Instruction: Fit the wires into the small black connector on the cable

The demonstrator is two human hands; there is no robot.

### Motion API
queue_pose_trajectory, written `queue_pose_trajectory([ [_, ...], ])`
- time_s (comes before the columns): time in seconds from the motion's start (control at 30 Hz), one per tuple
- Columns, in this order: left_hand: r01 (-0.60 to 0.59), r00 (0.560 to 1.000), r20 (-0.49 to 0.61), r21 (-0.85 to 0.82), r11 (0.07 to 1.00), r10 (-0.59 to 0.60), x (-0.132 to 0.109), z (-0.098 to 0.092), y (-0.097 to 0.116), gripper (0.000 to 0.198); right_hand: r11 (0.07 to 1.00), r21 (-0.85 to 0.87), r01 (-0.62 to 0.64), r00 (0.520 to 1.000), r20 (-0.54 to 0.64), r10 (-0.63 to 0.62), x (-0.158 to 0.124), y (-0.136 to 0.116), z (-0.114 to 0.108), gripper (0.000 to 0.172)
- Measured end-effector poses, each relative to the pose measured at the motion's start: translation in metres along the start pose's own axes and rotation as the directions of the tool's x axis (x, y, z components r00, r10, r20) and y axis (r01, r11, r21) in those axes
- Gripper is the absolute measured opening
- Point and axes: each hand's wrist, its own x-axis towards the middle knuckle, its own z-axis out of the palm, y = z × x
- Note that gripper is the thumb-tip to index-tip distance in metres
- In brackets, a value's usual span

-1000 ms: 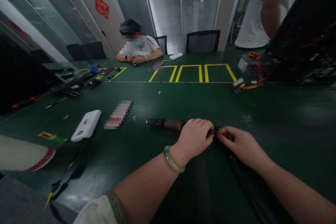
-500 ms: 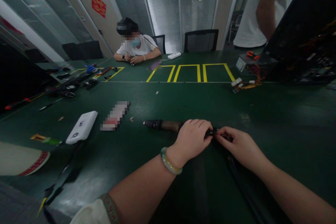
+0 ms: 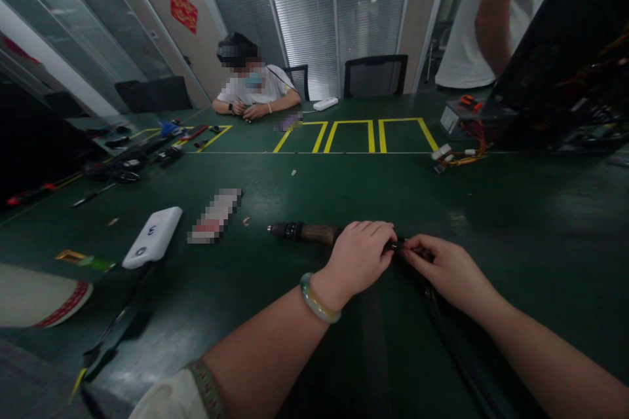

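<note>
A long tool that looks like an electric screwdriver lies on the green table, its metal tip and black ringed collar to the left and a brown grip behind. My left hand is wrapped over its rear part, which the fingers mostly hide. Close to the left fingertips, my right hand pinches the dark end of a black cable at the tool's tail. The cable runs toward the table's near edge. Whether the plug sits fully in the tool cannot be made out.
Left of the tool lie a blurred-out flat item, a white power bank with a cable, and a green-and-yellow strip. A paper cup lies at left. Across the table sits a person; a dark computer case stands right.
Both hands stay at the tool's rear end with almost no movement. The right fingers shift very slightly. The view has moved a touch.
</note>
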Motion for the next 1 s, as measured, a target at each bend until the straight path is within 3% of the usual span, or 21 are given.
queue_pose_trajectory([
  [0.2,-0.023,1.000,0.018,0.008,1.000,0.022,-0.0002,-0.0006,-0.0005,0.005,1.000,0.002,-0.006,1.000,0.012,0.006,-0.0008,0.0000,-0.0014,0.019],
  [0.4,-0.006,1.000,0.006,0.021,1.000,0.005,-0.0004,-0.0008,0.0008,0.016,1.000,-0.004,-0.011,1.000,0.010,0.011,-0.0013,0.0004,-0.0011,0.017],
  [0.67,-0.024,0.999,0.036,0.030,0.999,0.023,0.0002,-0.0023,-0.0005,0.006,1.000,0.002,0.013,1.000,-0.007,-0.013,-0.0005,0.0013,-0.0007,0.019],
  [1.0,-0.008,1.000,0.008,0.011,1.000,0.008,0.0000,-0.0013,0.0001,0.014,0.999,0.032,0.022,1.000,-0.008,-0.022,-0.0007,0.0030,0.0010,0.018],
])
